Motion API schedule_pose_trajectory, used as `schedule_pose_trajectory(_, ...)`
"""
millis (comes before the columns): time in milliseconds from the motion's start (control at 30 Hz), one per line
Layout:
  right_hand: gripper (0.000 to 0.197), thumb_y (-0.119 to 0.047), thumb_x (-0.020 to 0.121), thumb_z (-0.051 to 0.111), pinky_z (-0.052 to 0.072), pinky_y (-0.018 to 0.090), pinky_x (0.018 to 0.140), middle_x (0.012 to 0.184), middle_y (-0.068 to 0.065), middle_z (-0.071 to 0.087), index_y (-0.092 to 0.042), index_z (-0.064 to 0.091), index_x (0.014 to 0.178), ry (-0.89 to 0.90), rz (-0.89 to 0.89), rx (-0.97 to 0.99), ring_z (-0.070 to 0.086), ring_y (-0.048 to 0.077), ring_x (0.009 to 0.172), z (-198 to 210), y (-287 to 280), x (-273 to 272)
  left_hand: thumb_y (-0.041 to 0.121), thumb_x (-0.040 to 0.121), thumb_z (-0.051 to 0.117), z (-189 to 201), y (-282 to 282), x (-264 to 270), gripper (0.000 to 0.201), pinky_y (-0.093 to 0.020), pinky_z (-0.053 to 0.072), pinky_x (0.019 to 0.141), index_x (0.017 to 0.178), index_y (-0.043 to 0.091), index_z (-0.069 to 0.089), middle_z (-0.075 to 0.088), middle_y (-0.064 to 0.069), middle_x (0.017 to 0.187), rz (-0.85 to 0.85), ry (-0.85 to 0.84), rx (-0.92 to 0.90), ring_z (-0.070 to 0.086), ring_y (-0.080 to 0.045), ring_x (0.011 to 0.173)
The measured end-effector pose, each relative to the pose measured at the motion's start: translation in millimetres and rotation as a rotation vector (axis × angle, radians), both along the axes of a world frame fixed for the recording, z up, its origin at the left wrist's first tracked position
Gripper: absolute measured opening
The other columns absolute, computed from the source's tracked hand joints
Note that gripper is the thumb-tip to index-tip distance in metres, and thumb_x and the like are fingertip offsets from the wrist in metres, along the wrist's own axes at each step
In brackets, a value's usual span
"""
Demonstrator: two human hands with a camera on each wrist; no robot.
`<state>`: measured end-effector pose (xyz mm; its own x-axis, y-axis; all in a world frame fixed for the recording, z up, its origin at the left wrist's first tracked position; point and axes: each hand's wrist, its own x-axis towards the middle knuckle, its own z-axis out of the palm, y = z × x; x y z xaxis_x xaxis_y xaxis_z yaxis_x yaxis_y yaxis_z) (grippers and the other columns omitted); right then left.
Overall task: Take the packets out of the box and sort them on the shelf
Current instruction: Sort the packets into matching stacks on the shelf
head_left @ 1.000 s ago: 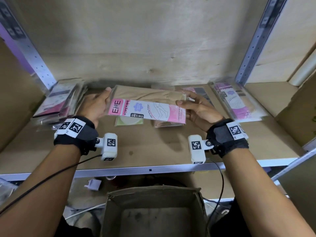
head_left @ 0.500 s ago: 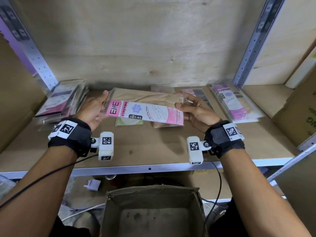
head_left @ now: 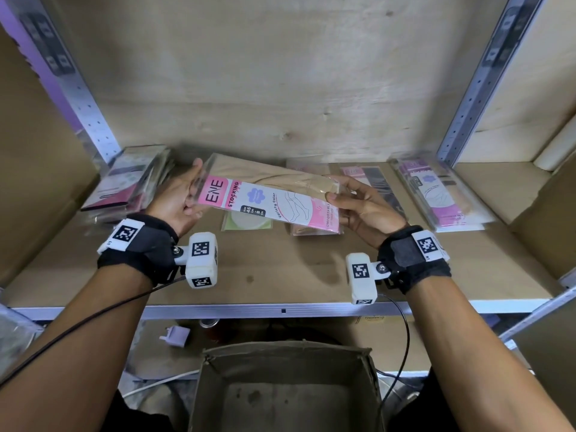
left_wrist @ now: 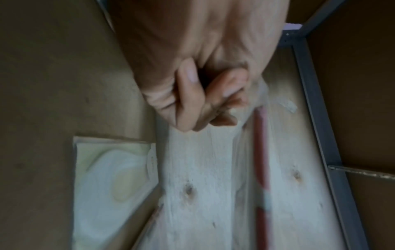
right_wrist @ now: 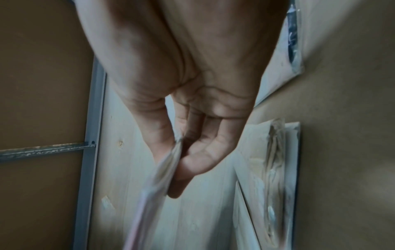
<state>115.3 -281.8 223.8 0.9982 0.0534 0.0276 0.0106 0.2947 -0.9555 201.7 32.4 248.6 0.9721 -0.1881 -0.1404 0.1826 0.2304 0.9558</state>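
Two hands held one stocking packet above a wooden shelf, with a cardboard box below.

The shelf [head_left: 280,275] already carried packets: a stack at the left [head_left: 131,182], a pile at the right [head_left: 442,194], and a few lying in the middle. The box [head_left: 286,388] showed only bare bottom, so sorting looked nearly done. The held packet [head_left: 268,201] hung in the air above the middle ones; the left hand [head_left: 174,201] cupped one end with fingers curled round it, and the right hand [head_left: 361,207] pinched the other end between thumb and fingers.
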Motion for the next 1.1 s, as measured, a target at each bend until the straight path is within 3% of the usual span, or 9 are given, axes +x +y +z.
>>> schedule_pose_trajectory(67,0.033,0.004,0.089,0.059,0.059,0.034,0.076,0.101,0.011,0.072,-0.012,0.062,0.118,0.017,0.002,0.016,0.071,0.021,0.087,-0.8,-0.1,0.1,0.045,0.102,0.047,-3.0,1.9,2.4,0.042,-0.013,0.022,0.029,0.081,0.028,0.079,0.05,0.009,0.048,0.009,0.013,-0.031,0.032,-0.001,0.031)
schedule_pose_trajectory(233,0.026,0.009,0.086,0.06,0.062,0.035,0.069,0.081,0.007,0.072,-0.015,0.059,0.097,0.07,-0.03,0.138,0.07,0.022,0.078,-1.5,1.2,-0.9,0.062,0.094,0.049,-13.7,7.1,12.6,0.056,-0.015,0.039,0.041,0.083,0.017,0.08,0.064,0.004,0.065,0.084,0.114,-0.156,0.049,-0.005,0.045)
schedule_pose_trajectory(333,0.027,0.012,0.085,0.059,0.062,0.038,0.068,0.078,0.007,0.07,-0.013,0.053,0.092,0.071,-0.036,0.186,0.069,0.019,0.069,-1.9,7.5,0.3,0.071,0.089,0.047,-19.1,-1.9,9.2,0.067,-0.016,0.051,0.049,0.106,0.012,0.073,0.075,-0.003,0.082,-0.011,0.137,-0.072,0.063,-0.009,0.055)
schedule_pose_trajectory(433,0.03,0.014,0.083,0.059,0.063,0.038,0.066,0.085,0.011,0.069,-0.012,0.051,0.096,0.073,-0.05,0.184,0.071,0.024,0.075,-1.7,13.0,2.5,0.07,0.083,0.058,-21.9,-24.8,-5.0,0.067,-0.022,0.058,0.061,0.115,0.012,0.071,0.077,-0.009,0.103,-0.219,0.07,0.145,0.073,-0.016,0.076)
schedule_pose_trajectory(633,0.051,0.02,0.078,0.055,0.061,0.034,0.061,0.098,0.016,0.061,-0.013,0.043,0.114,0.056,-0.156,0.138,0.068,0.022,0.073,-5.7,23.8,7.1,0.045,0.077,0.08,-24.5,-68.5,-30.0,0.054,-0.025,0.059,0.074,0.12,0.013,0.068,0.075,-0.014,0.11,-0.468,-0.025,0.179,0.073,-0.022,0.089)
schedule_pose_trajectory(733,0.052,0.022,0.077,0.055,0.061,0.035,0.06,0.107,0.019,0.056,-0.013,0.043,0.113,0.042,-0.206,0.104,0.067,0.024,0.078,-6.6,26.3,10.1,0.023,0.084,0.079,-24.9,-84.2,-30.3,0.037,-0.024,0.059,0.073,0.117,0.011,0.07,0.075,-0.013,0.108,-0.398,-0.091,0.147,0.073,-0.019,0.084)
schedule_pose_trajectory(833,0.052,0.019,0.077,0.059,0.058,0.045,0.074,0.107,0.017,0.058,-0.013,0.042,0.115,0.039,-0.263,-0.023,0.063,0.025,0.082,-7.8,24.2,11.2,0.007,0.084,0.076,-26.5,-96.5,-27.8,0.029,-0.022,0.059,0.073,0.113,0.011,0.072,0.077,-0.007,0.107,-0.304,-0.156,0.166,0.075,-0.018,0.094)
schedule_pose_trajectory(1000,0.046,0.008,0.076,0.071,0.054,0.038,0.069,0.118,0.027,0.059,-0.011,0.044,0.109,0.071,-0.326,-0.246,0.061,0.03,0.085,-2.0,10.5,13.1,-0.001,0.082,0.076,-30.7,-109.9,-22.6,0.036,-0.024,0.06,0.073,0.117,0.0,0.068,0.076,-0.011,0.108,-0.175,-0.16,0.201,0.076,-0.017,0.09)
schedule_pose_trajectory(1100,0.043,0.004,0.072,0.072,0.052,0.037,0.069,0.12,0.026,0.062,-0.009,0.051,0.108,0.102,-0.376,-0.34,0.061,0.03,0.089,-2.2,1.8,15.8,-0.002,0.08,0.077,-32.5,-116.2,-19.8,0.029,-0.021,0.06,0.068,0.108,0.004,0.07,0.076,-0.009,0.099,-0.141,-0.175,0.222,0.076,-0.012,0.08)
